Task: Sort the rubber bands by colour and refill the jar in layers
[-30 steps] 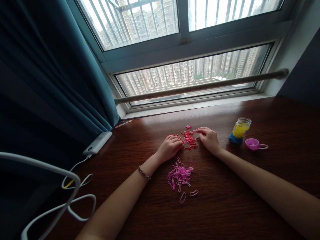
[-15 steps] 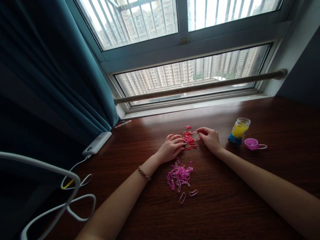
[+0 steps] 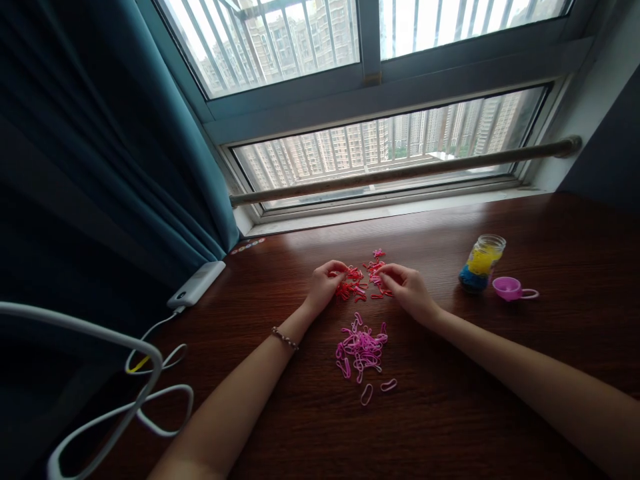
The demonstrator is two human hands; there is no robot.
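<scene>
My left hand is closed in a pinch at a heap of small red rubber bands; whatever lies between its fingertips is too small to make out. Opposite it, my right hand pinches at a second red heap with pink bands mixed in, and seems to have a rubber band in its fingertips. A few pink bands lie just beyond. Nearer to me, a larger pile of pink-purple rubber bands rests between my forearms, with two loose pale pink bands in front.
To the right stand a glass jar holding yellow and blue bands and a pink cup-shaped lid with a loop handle. On the left, a white power bank with a white cable lies by the blue curtain. A window closes off the back.
My left hand has drawn back left from lying flat over the red bands, uncovering a heap, and now pinches. My right hand has moved slightly left and down into the other heap.
</scene>
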